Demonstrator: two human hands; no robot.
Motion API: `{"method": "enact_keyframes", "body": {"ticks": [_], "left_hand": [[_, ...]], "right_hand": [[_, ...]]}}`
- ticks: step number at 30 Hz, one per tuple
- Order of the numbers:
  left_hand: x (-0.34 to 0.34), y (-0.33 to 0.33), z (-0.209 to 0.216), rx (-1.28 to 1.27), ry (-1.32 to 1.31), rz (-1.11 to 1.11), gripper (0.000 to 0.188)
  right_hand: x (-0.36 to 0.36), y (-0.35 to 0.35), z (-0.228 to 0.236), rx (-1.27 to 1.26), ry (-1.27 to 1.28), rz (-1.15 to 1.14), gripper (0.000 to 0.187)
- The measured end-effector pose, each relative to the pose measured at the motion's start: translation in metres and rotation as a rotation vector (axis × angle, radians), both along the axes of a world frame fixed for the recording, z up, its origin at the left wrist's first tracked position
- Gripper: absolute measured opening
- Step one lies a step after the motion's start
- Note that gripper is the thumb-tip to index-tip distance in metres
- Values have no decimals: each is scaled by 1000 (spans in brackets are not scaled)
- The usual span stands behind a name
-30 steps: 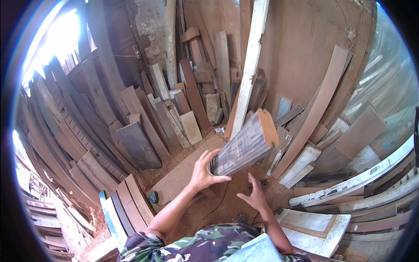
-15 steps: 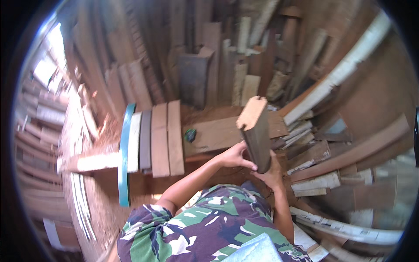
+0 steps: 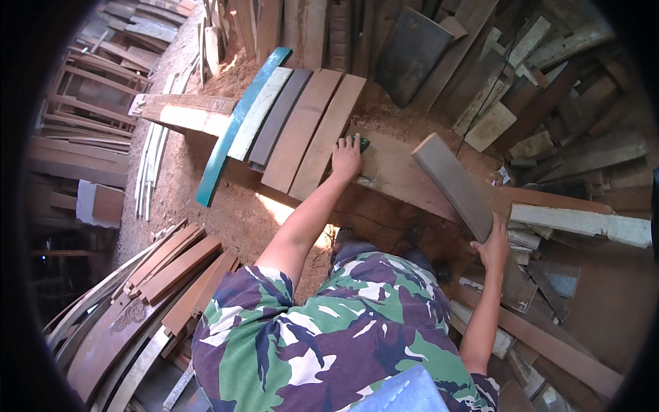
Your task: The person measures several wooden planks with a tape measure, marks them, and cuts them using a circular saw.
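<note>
My right hand grips the lower end of a greyish-brown wooden board, which tilts up to the left over the bench. Its far end has a pale cut edge. Farther left, my left hand is on the bench with bent fingers closed over a small dark green crumpled thing, partly hidden by the hand. Just beside that hand lies a light brown plank. Another brown plank, a grey plank, a white plank and a teal strip lie alongside, across the bench.
The wooden bench runs across in front of me. Boards lean upright at the back, among them a dark panel. Stacked wood lies at the lower left, and a white-edged beam with offcuts is on the right.
My left hand has let go of the board and moved left to the green thing on the bench. The board, now in my right hand alone, leans further left. The view has turned.
</note>
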State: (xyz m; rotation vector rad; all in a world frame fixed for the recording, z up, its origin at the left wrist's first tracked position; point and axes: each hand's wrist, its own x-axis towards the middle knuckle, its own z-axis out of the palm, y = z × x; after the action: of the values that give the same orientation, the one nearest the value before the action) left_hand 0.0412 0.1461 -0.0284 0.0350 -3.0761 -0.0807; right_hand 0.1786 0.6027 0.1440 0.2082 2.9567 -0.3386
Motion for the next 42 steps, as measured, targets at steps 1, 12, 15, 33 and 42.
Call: {"method": "enact_keyframes", "body": {"ticks": [1, 12, 15, 33, 42], "left_hand": [[-4, 1, -2, -78, 40, -18, 64], [120, 22, 63, 601, 62, 644, 69], [166, 43, 78, 1142, -22, 816, 67], [127, 203, 71, 1690, -567, 418, 32], [116, 180, 50, 1728, -545, 536, 21]], "right_hand": [[-16, 10, -8, 54, -26, 35, 110], [-101, -50, -96, 41, -76, 471, 102], [-92, -84, -90, -180, 122, 612, 95], [-55, -62, -85, -811, -136, 407, 47], [-52, -56, -76, -632, -108, 457, 50]]}}
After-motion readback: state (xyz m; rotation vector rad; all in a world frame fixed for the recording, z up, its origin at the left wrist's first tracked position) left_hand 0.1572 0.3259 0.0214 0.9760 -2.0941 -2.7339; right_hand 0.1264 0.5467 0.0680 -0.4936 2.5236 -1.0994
